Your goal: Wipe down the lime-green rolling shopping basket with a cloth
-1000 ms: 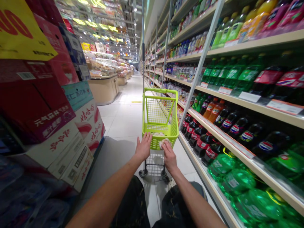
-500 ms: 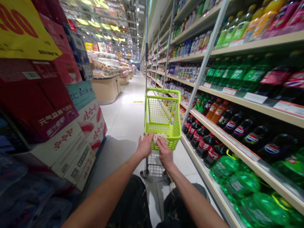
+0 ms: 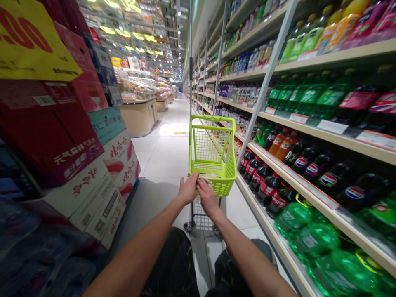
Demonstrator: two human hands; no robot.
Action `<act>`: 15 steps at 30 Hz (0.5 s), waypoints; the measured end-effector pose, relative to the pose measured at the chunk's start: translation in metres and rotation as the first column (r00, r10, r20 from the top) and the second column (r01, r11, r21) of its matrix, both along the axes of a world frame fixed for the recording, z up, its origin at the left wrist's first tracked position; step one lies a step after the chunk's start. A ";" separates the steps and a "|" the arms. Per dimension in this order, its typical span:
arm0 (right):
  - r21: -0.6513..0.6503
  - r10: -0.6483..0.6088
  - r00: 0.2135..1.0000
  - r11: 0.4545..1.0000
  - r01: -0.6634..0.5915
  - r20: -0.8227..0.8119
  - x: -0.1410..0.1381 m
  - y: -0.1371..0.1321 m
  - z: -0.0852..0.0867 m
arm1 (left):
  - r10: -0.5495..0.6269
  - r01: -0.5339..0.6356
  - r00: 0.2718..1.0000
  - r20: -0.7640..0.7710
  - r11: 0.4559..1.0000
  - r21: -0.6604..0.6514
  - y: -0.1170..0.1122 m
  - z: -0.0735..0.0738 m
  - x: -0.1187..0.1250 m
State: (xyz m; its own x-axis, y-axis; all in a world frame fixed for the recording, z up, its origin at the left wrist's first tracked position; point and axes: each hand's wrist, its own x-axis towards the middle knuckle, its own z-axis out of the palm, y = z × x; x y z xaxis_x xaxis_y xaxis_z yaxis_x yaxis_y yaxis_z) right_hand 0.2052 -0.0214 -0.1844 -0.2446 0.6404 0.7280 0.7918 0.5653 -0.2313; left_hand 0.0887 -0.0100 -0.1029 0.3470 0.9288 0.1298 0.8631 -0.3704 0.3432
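A small lime-green shopping cart [image 3: 227,165] with a lattice basket stands in front of my knees. At the near left corner of its rim, my left hand [image 3: 188,189] has its fingers closed on the edge, thumb raised apart. Close beside it, my right hand [image 3: 208,198] presses a crumpled whitish cloth [image 3: 210,176] against the near rim. The fingertips of both hands nearly meet, and part of the cloth is hidden under my right fingers. The basket floor shows through the opening.
Shelves of drink bottles [image 3: 309,165] run along the right, with big green bottles [image 3: 318,239] lowest. Stacked drink cartons [image 3: 77,185] stand close on the left under a yellow price sign [image 3: 34,41]. A tiled aisle [image 3: 161,156] leads past a wooden display counter [image 3: 137,117].
My right hand has slid left along the near rim toward my left hand, and more of the cloth shows to its right. My left hand has hardly moved.
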 end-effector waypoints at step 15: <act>0.012 -0.101 0.993 0.995 0.101 0.068 0.056 -0.017 -0.015 | -0.028 0.047 0.985 -0.171 0.993 0.105 -0.003 -0.009 0.004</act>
State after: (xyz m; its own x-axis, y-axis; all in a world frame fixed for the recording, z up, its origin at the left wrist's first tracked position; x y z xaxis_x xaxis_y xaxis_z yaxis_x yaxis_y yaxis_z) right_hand 0.2612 -0.0386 -0.1997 -0.2283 0.6585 0.7171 0.8587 0.4833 -0.1704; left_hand 0.0923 -0.0129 -0.1120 0.4069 0.8983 0.1658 0.8899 -0.4308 0.1500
